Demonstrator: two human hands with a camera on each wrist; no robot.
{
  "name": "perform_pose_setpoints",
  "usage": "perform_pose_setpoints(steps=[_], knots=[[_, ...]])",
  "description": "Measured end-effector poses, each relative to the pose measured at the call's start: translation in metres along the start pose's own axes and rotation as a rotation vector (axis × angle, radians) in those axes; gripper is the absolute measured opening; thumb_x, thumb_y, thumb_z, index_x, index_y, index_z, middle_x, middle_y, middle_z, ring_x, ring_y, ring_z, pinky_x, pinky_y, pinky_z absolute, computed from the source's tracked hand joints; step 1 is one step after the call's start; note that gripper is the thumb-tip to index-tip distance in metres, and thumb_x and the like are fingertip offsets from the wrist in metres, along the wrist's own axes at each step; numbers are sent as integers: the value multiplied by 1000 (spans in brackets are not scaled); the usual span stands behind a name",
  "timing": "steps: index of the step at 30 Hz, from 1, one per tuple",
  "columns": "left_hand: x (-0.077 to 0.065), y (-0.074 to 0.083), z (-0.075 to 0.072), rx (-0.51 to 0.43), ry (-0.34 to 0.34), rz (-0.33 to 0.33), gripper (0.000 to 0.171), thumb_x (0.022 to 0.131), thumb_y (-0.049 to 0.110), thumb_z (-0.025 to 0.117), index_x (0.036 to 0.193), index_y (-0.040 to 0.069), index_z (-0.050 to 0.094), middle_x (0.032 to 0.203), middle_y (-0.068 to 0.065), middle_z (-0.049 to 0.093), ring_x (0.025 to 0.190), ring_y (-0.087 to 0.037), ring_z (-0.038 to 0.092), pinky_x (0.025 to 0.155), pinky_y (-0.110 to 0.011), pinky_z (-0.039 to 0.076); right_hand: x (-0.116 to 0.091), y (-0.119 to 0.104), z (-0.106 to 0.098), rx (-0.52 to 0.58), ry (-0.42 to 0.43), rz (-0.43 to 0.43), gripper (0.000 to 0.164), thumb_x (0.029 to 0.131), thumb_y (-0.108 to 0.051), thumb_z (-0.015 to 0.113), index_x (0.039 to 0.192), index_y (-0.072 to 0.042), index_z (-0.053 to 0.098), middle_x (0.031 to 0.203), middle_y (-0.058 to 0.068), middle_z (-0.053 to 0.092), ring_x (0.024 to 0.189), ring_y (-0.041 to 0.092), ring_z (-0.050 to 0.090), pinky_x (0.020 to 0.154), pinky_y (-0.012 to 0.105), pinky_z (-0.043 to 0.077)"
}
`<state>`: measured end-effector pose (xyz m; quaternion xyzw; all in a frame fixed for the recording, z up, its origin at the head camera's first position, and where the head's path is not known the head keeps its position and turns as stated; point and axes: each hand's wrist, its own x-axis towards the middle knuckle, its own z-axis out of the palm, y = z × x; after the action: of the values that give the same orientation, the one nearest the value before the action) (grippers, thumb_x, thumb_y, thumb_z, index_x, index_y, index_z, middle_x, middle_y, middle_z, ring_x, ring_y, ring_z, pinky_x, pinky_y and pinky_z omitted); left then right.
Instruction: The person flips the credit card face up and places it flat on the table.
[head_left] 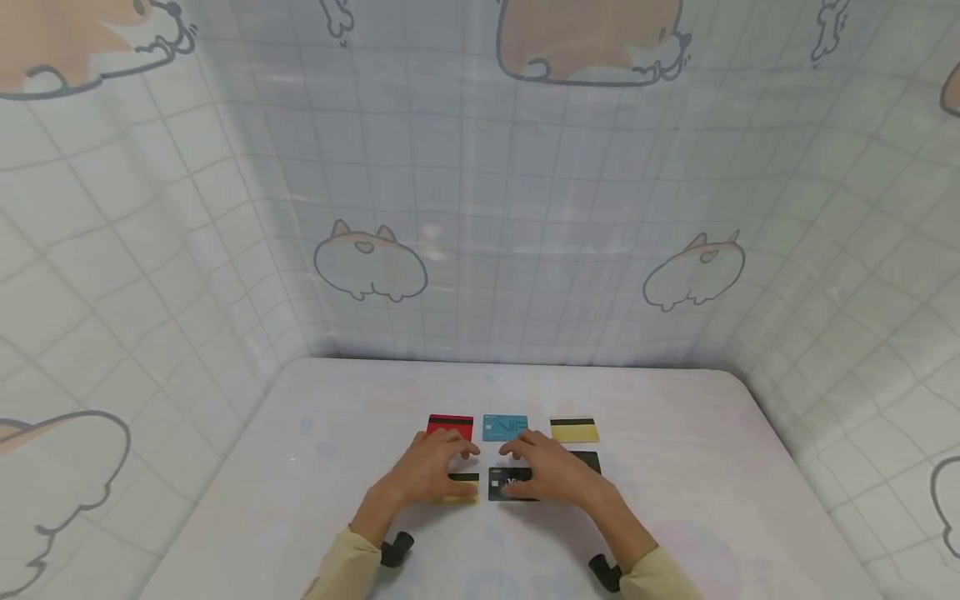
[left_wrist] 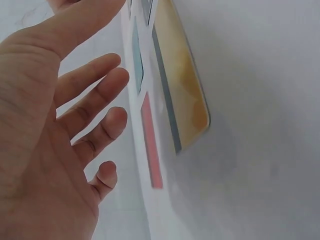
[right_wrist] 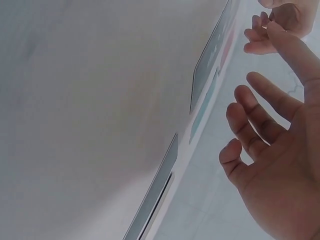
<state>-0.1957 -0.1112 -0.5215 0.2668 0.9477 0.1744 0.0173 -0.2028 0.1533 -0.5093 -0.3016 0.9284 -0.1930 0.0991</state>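
Left hand, right hand hover over cards, fingers loosely bent.

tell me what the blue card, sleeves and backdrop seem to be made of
Blue card: probably smooth plastic, being thin, flat and printed; gloss is hard to judge.
Sleeves: matte cloth, by the soft folds; fibre unclear.
Backdrop: perhaps plastic sheeting or coated fabric, faintly shiny, with light streaks and wavy grid lines.
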Motion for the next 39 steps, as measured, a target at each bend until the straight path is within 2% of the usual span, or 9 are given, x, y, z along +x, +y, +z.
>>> perform_pose_setpoints(steps=[6, 13, 25, 30, 36, 39], knots=[[-9, -9, -10, -13, -9, -59, 57, 75, 55, 83, 122, 24, 68, 105, 10, 62, 106, -12, 54, 90, -48, 39, 4, -7, 1, -23, 16, -21, 57, 85, -58, 74, 131, -26, 62, 118, -8, 58, 109, 11, 56, 95, 43, 50], [-18, -18, -14, -40, -43, -144, 55, 73, 51, 86, 118, 25, 69, 105, 10, 62, 104, -15, 53, 94, -52, 38, 11, -17, 4, -40, 15, -19, 57, 84, -58, 74, 131, -27, 63, 119, -8, 59, 111, 10, 56, 101, 46, 46], [-29, -32, -26, -152, -102, -198, 54, 69, 45, 91, 113, 23, 69, 101, 8, 62, 101, -17, 55, 94, -56, 36, 21, -27, 17, -65, -13, 2, 62, 80, -63, 75, 131, -31, 63, 122, -10, 56, 112, 11, 52, 96, 40, 50], [-32, -34, -25, -135, -131, -203, 52, 68, 43, 91, 109, 24, 67, 95, 8, 58, 94, -13, 52, 90, -54, 37, 23, -30, 20, -77, -15, -11, 62, 80, -63, 76, 131, -30, 63, 125, -9, 56, 116, 13, 51, 98, 40, 50], [-33, -31, -20, -132, -140, -211, 51, 67, 43, 92, 106, 26, 65, 91, 9, 54, 89, -12, 49, 86, -50, 37, 25, -35, 22, -101, -18, -30, 60, 79, -59, 79, 128, -28, 64, 117, -9, 56, 108, 11, 51, 94, 36, 50], [-33, -29, -19, -121, -143, -217, 52, 66, 42, 93, 105, 26, 64, 91, 8, 53, 88, -12, 49, 86, -50, 37, 27, -37, 25, -122, -26, -22, 61, 78, -60, 79, 128, -28, 64, 117, -9, 57, 109, 12, 52, 96, 40, 50]])
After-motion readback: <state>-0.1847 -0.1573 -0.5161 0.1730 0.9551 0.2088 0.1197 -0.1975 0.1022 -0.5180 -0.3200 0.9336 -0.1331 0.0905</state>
